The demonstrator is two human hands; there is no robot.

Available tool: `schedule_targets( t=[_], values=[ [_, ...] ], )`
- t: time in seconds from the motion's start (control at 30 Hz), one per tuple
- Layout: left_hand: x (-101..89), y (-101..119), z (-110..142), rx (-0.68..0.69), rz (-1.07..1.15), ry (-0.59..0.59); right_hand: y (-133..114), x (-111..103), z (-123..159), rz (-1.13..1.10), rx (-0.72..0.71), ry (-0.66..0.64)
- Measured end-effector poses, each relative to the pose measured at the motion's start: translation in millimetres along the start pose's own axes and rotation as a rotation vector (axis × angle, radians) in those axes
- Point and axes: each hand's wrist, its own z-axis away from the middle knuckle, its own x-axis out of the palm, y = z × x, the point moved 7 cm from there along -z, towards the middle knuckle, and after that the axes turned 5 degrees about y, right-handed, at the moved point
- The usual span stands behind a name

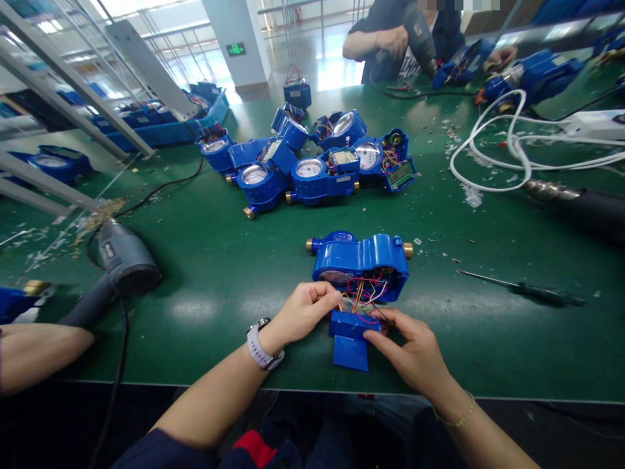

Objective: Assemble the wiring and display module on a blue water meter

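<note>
In front of me on the green table lies a blue water meter [361, 257] on its side, with brass threaded ends. Its housing is open, and red, yellow and white wires [364, 291] run out of it to a blue cover [352, 345] nearer me. My left hand [307, 309] has thumb and forefinger pinched together at the wires by the cover's top left; what lies between the fingertips is hidden. My right hand [410, 352] grips the cover's right side, thumb on the front and fingers behind.
Several blue water meters [307, 170] stand grouped further back. A heat gun [124, 260] lies left, beside another person's arm [43, 355]. On the right are a screwdriver [547, 293], a white cable [517, 153] and another heat gun [581, 202]. Across the table, a person [390, 42] holds a heat gun.
</note>
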Motion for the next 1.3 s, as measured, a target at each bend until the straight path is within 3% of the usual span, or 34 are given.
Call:
schedule_targets(
  t=[0.27, 0.6, 0.87, 1.1, 1.3],
  values=[
    [14.7, 18, 9, 0.243, -0.354, -0.098, -1, -3, 0, 0.009, -0.022, 0.011],
    [15.6, 17, 11, 0.257, -0.264, -0.137, -8, -3, -1, 0.019, -0.103, 0.011],
    [15.7, 7, 0, 0.146, -0.193, -0.010, -20, 2, 0, -0.008, -0.200, -0.014],
    [16.6, 8, -1, 0.169, -0.204, 0.003, -15, -1, 1, -0.003, -0.172, 0.013],
    [16.2, 8, 1, 0.220, -0.321, 0.047, -8, 1, -3, -0.032, -0.062, -0.017]
  ],
)
